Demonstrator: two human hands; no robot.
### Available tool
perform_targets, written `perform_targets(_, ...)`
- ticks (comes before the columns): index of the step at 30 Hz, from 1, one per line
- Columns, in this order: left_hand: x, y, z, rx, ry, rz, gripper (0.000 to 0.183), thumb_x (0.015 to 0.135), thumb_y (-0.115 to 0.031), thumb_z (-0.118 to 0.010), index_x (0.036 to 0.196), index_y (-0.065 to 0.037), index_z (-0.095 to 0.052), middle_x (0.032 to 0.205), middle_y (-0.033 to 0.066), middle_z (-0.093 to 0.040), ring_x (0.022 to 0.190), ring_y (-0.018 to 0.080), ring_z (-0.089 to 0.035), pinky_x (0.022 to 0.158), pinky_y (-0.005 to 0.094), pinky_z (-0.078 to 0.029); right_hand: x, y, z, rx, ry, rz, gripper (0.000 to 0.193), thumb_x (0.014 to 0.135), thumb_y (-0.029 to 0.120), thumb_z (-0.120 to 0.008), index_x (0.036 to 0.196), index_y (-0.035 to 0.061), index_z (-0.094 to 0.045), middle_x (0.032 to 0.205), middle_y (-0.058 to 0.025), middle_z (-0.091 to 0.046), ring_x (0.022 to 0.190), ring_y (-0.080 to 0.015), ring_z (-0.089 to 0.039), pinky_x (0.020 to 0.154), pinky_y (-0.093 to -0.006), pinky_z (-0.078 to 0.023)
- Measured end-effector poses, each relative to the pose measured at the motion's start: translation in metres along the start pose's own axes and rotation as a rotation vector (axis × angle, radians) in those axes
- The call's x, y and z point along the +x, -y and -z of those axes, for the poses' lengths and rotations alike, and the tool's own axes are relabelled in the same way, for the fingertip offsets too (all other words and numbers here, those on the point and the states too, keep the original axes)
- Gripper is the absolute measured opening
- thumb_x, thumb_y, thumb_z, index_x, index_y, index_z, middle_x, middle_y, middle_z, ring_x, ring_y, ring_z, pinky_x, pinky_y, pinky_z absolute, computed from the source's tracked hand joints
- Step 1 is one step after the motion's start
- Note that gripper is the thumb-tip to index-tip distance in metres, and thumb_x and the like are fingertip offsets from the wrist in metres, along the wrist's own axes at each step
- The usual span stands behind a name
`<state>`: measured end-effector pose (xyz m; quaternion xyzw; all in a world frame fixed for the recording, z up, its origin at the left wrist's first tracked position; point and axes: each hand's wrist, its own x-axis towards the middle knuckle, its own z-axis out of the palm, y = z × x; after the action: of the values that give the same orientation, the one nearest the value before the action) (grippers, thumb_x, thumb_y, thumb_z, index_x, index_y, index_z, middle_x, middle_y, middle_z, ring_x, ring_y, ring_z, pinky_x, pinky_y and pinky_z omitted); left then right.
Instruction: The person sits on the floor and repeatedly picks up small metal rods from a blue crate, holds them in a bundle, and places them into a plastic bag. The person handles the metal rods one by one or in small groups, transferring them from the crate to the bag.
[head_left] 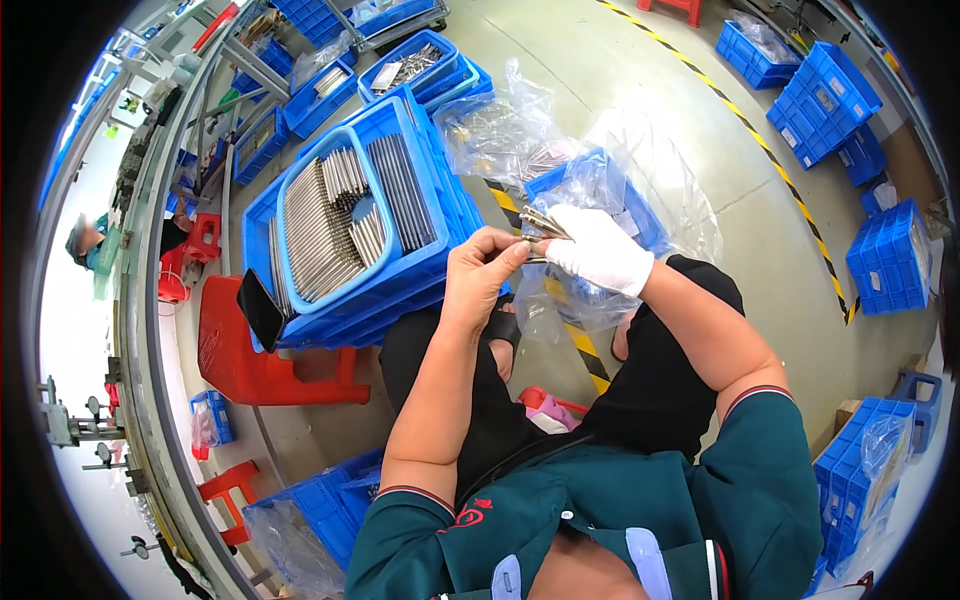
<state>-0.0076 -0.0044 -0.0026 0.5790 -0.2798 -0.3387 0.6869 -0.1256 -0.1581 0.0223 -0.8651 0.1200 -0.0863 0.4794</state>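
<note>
My right hand point(603, 252), in a white glove, is closed around several slim metal rods point(540, 222) whose ends stick out toward the left. My bare left hand point(474, 275) meets it in front of my knees, thumb and forefinger pinched on the end of one metal rod. To the left, a light-blue tray point(287, 205) holds rows of similar metal rods point(318, 235). It rests in a large blue crate point(425, 270), beside a row of darker rods point(398, 190). Beyond my right hand stands a blue bin point(640, 212) lined with clear plastic, its contents partly hidden.
A dark phone-like slab point(260, 312) leans at the crate's near left corner, above a red stool point(235, 345). Clear plastic bags point(510, 120) lie beyond the crate. Blue crates point(822, 105) are stacked at the right. Another person point(88, 240) is at far left.
</note>
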Motion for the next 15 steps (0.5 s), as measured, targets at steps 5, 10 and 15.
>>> perform_targets(5, -0.0001, -0.0056, 0.0054, 0.056, -0.117, -0.017, 0.013, 0.083, -0.013, -0.069, 0.085, -0.001, -0.065, 0.075, -0.0021, -0.059, 0.068, 0.0037, -0.047, 0.064, 0.019, -0.037, 0.0021, 0.0032, 0.003, 0.018, 0.004, -0.023, 0.028, 0.085, 0.028, -0.06, 0.088, 0.0005, -0.055, 0.071, -0.0133, -0.055, 0.066, -0.0235, -0.053, 0.062, -0.0356, -0.042)
perform_targets(10, -0.0011, -0.0082, -0.0012, -0.004, -0.104, 0.018, 0.012, 0.085, -0.013, -0.067, 0.086, -0.001, -0.066, 0.075, -0.0036, -0.058, 0.066, 0.0022, -0.043, 0.061, 0.0172, -0.033, 0.0023, 0.0001, 0.0036, 0.063, 0.076, -0.059, 0.032, 0.084, 0.031, -0.06, 0.088, 0.0004, -0.054, 0.073, -0.0159, -0.056, 0.068, -0.0283, -0.055, 0.063, -0.0375, -0.042)
perform_targets(15, 0.0006, -0.0066, 0.0005, 0.025, -0.051, 0.054, 0.013, 0.084, -0.015, -0.068, 0.086, -0.002, -0.065, 0.075, -0.0033, -0.058, 0.068, 0.0025, -0.046, 0.061, 0.0181, -0.034, 0.0018, 0.0025, -0.0006, 0.1, 0.126, -0.063, 0.028, 0.085, 0.029, -0.058, 0.088, 0.0012, -0.054, 0.074, -0.0165, -0.057, 0.069, -0.0296, -0.055, 0.064, -0.0381, -0.043)
